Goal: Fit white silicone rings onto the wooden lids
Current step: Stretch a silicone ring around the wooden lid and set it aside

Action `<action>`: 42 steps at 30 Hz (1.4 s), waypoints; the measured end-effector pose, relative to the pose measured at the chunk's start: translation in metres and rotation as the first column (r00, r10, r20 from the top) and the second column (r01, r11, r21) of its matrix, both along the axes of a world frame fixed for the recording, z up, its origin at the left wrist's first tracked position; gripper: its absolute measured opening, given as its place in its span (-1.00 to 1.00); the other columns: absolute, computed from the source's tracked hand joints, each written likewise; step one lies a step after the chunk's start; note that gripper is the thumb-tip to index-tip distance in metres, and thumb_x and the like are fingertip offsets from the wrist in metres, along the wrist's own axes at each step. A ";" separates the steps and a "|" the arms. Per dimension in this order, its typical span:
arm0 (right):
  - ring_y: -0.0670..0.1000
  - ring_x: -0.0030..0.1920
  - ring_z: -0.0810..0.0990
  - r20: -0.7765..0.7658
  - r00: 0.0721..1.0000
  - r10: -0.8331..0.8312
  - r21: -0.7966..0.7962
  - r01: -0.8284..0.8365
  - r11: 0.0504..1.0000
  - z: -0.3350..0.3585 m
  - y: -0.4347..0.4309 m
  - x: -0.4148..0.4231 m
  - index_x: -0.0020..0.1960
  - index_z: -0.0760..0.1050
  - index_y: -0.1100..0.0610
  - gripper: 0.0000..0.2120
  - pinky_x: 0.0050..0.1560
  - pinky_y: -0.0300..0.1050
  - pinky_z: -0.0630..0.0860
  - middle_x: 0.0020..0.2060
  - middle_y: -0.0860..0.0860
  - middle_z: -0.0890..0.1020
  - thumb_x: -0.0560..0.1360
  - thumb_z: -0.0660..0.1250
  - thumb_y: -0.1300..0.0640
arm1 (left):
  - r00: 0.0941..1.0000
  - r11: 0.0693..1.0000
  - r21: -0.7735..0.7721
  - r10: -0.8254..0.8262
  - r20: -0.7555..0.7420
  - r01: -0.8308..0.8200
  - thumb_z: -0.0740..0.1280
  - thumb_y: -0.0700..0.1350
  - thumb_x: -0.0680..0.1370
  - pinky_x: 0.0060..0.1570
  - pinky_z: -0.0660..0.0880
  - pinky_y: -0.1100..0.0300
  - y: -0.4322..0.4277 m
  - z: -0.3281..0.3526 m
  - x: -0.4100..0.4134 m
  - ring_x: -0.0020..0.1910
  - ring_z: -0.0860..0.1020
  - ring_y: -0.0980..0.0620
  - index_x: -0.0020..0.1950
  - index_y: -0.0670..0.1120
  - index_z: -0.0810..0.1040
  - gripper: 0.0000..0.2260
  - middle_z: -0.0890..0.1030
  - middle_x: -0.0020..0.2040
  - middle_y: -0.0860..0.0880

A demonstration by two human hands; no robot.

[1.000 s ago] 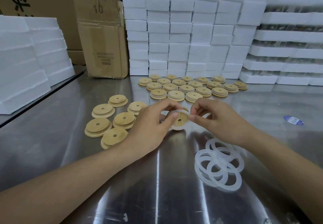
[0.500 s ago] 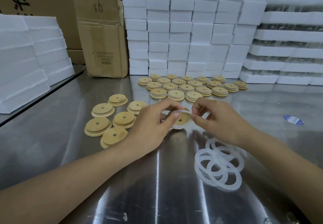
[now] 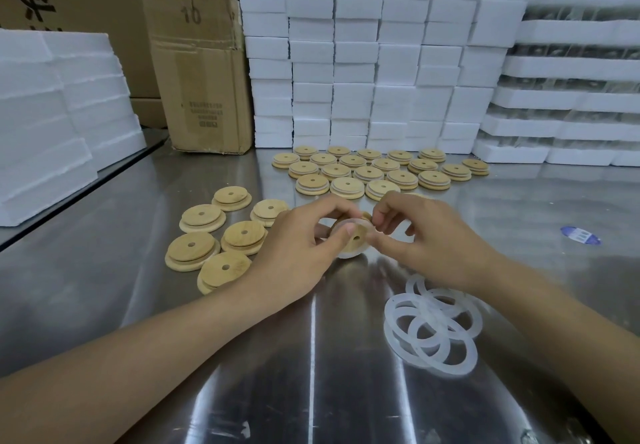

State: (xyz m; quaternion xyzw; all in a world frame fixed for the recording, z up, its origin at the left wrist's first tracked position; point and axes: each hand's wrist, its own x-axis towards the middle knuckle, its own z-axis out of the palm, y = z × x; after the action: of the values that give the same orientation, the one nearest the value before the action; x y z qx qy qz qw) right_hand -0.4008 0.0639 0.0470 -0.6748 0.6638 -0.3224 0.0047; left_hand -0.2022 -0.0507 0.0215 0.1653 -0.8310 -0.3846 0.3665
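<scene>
A round wooden lid (image 3: 356, 241) with a centre hole is held upright just above the steel table, a white silicone ring (image 3: 347, 255) stretched around its rim. My left hand (image 3: 299, 246) grips the lid from the left, thumb on its face. My right hand (image 3: 424, 235) pinches the ring at the lid's right edge. A loose pile of white silicone rings (image 3: 433, 327) lies on the table at the near right. Several bare wooden lids (image 3: 211, 235) lie to the left. Rows of lids with rings fitted (image 3: 374, 171) sit further back.
The steel table (image 3: 311, 374) is walled at the back by stacked white foam blocks (image 3: 374, 62) and foam trays (image 3: 571, 97). A cardboard box (image 3: 201, 73) stands back left beside more foam slabs (image 3: 52, 114). A blue-and-white label (image 3: 581, 235) lies at the right.
My right hand's fingers have moved in closer against the lid's right edge, working the ring along the rim. The left hand keeps the same grip on the lid.
</scene>
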 end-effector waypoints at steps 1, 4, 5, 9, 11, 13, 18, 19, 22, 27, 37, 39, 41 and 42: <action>-0.15 0.06 0.64 0.029 0.999 0.016 -0.034 -0.015 0.999 0.001 0.000 0.003 -0.03 0.53 -0.15 -0.81 -0.05 -0.32 0.51 -0.09 -0.21 0.66 0.57 0.41 -0.24 | 1.000 1.000 -0.006 -0.002 0.001 0.002 0.39 -0.11 0.69 -0.14 0.61 -0.16 0.001 0.000 0.000 -0.12 0.74 -0.01 0.11 0.16 0.66 -0.85 0.73 0.03 0.11; -0.14 0.05 0.64 0.045 0.998 0.041 -0.097 -0.037 0.995 0.004 0.000 0.009 -0.05 0.55 -0.15 -0.85 -0.06 -0.28 0.53 -0.10 -0.21 0.66 0.58 0.41 -0.19 | 1.000 0.999 -0.036 -0.004 -0.004 0.004 0.39 -0.07 0.70 -0.19 0.57 -0.02 0.001 -0.001 0.000 -0.15 0.72 0.01 0.11 0.14 0.67 -0.90 0.70 0.02 0.10; -0.14 0.04 0.63 0.040 0.998 0.046 -0.105 -0.042 0.994 0.005 0.000 0.010 -0.05 0.56 -0.15 -0.88 -0.05 -0.26 0.54 -0.10 -0.22 0.65 0.58 0.42 -0.17 | 1.000 0.999 -0.044 -0.004 -0.004 0.004 0.39 -0.07 0.70 -0.21 0.54 0.02 0.001 -0.001 0.000 -0.15 0.72 0.01 0.11 0.13 0.67 -0.90 0.69 0.01 0.09; -0.17 0.02 0.62 0.032 0.999 0.038 -0.100 -0.035 0.994 0.006 -0.001 0.006 -0.05 0.60 -0.10 -0.94 -0.05 -0.26 0.53 -0.10 -0.21 0.65 0.59 0.46 -0.04 | 1.000 0.997 -0.075 0.009 0.000 -0.009 0.37 -0.10 0.71 -0.23 0.44 0.31 0.000 -0.002 0.000 -0.15 0.70 0.04 0.11 0.14 0.67 -0.86 0.69 0.01 0.14; -0.19 0.01 0.62 0.019 0.999 0.035 -0.086 -0.033 0.996 0.007 -0.002 0.002 -0.05 0.61 -0.10 -0.94 -0.06 -0.32 0.50 -0.10 -0.21 0.65 0.58 0.46 -0.02 | 1.000 0.998 -0.068 0.010 -0.010 -0.011 0.37 -0.12 0.71 -0.21 0.48 0.24 -0.001 -0.002 -0.001 -0.16 0.70 0.03 0.11 0.14 0.66 -0.85 0.69 0.00 0.14; -0.20 0.00 0.62 0.008 0.999 0.036 -0.071 -0.035 0.997 0.007 -0.002 -0.002 -0.07 0.60 -0.12 -0.92 -0.06 -0.37 0.46 -0.10 -0.21 0.65 0.58 0.48 0.00 | 1.000 0.999 -0.049 0.001 -0.020 -0.002 0.37 -0.12 0.70 -0.16 0.56 0.00 -0.002 -0.003 -0.001 -0.16 0.71 -0.03 0.10 0.14 0.66 -0.85 0.70 0.01 0.11; -0.18 -0.02 0.62 -0.037 0.999 0.028 -0.036 -0.029 0.999 0.007 -0.003 -0.009 -0.10 0.60 -0.13 -0.89 -0.10 -0.34 0.42 -0.14 -0.22 0.65 0.57 0.49 0.01 | 0.999 0.999 -0.045 0.001 -0.033 -0.002 0.37 -0.12 0.70 -0.22 0.53 -0.10 -0.003 -0.002 0.000 -0.21 0.70 -0.06 0.09 0.17 0.65 -0.83 0.70 0.04 0.13; -0.18 -0.03 0.62 -0.040 0.999 0.029 -0.027 -0.030 0.999 0.007 -0.003 -0.010 -0.10 0.60 -0.13 -0.90 -0.10 -0.32 0.42 -0.14 -0.22 0.65 0.57 0.48 0.00 | 0.999 0.999 -0.040 0.002 -0.036 -0.003 0.38 -0.12 0.70 -0.25 0.50 -0.07 -0.003 -0.002 0.000 -0.22 0.70 -0.04 0.07 0.19 0.65 -0.82 0.71 0.04 0.13; -0.16 -0.03 0.62 -0.047 0.998 0.031 -0.015 -0.032 0.999 0.008 -0.003 -0.012 -0.10 0.62 -0.09 -0.92 -0.10 -0.34 0.44 -0.16 -0.21 0.65 0.56 0.47 -0.04 | 0.999 1.000 -0.025 0.008 -0.043 -0.009 0.39 -0.12 0.69 -0.25 0.50 -0.03 -0.003 -0.002 -0.002 -0.21 0.71 -0.06 0.04 0.19 0.63 -0.83 0.72 0.05 0.13; -0.18 -0.04 0.62 -0.105 0.994 0.022 -0.008 -0.023 1.000 0.012 -0.002 -0.016 -0.06 0.65 -0.05 -0.92 -0.06 -0.39 0.44 -0.15 -0.19 0.65 0.56 0.48 -0.04 | 0.998 1.000 0.009 -0.012 -0.067 0.013 0.41 -0.15 0.68 -0.27 0.43 0.40 -0.004 -0.002 -0.002 -0.23 0.69 0.18 0.04 0.11 0.64 -0.86 0.73 0.02 0.17; -0.21 -0.14 0.61 0.007 0.997 0.077 0.096 -0.077 0.992 0.015 -0.001 -0.014 -0.07 0.68 0.04 -0.93 -0.12 -0.39 0.44 -0.19 -0.16 0.68 0.56 0.52 0.06 | 0.995 0.999 0.027 -0.036 -0.092 0.038 0.42 -0.19 0.67 -0.08 0.53 0.39 -0.003 0.000 -0.004 -0.08 0.74 0.11 0.03 0.12 0.66 -0.82 0.74 0.01 0.15; -0.19 -0.13 0.61 0.019 0.997 0.075 0.102 -0.077 0.992 0.016 0.000 -0.014 -0.07 0.69 0.03 -0.94 -0.11 -0.37 0.46 -0.18 -0.15 0.69 0.56 0.52 0.06 | 0.994 0.998 0.031 -0.042 -0.097 0.046 0.42 -0.20 0.67 -0.06 0.55 0.37 -0.003 0.000 -0.004 -0.06 0.74 0.10 0.04 0.11 0.66 -0.82 0.74 0.00 0.15; -0.17 -0.12 0.62 0.007 0.998 0.064 0.098 -0.064 0.993 0.015 0.000 -0.015 -0.06 0.70 0.03 -0.94 -0.11 -0.36 0.47 -0.17 -0.15 0.69 0.56 0.52 0.05 | 0.995 0.998 0.043 -0.042 -0.093 0.046 0.42 -0.20 0.67 -0.03 0.58 0.32 -0.005 -0.001 -0.004 -0.06 0.74 0.11 0.05 0.07 0.67 -0.85 0.74 0.00 0.14; -0.17 -0.12 0.62 -0.006 0.998 0.058 0.087 -0.057 0.995 0.014 -0.001 -0.014 -0.05 0.70 0.02 -0.94 -0.11 -0.36 0.46 -0.18 -0.16 0.69 0.56 0.52 0.04 | 0.995 0.997 0.062 -0.039 -0.093 0.045 0.42 -0.20 0.67 -0.02 0.59 0.29 -0.006 -0.001 -0.004 -0.06 0.74 0.11 0.05 0.05 0.67 -0.87 0.74 0.00 0.14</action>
State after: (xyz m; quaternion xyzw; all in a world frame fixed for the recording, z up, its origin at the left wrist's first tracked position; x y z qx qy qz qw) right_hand -0.4149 0.0631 0.0612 -0.6942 0.6575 -0.2900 0.0406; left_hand -0.2064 -0.0564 0.0201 0.1416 -0.8038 -0.4257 0.3907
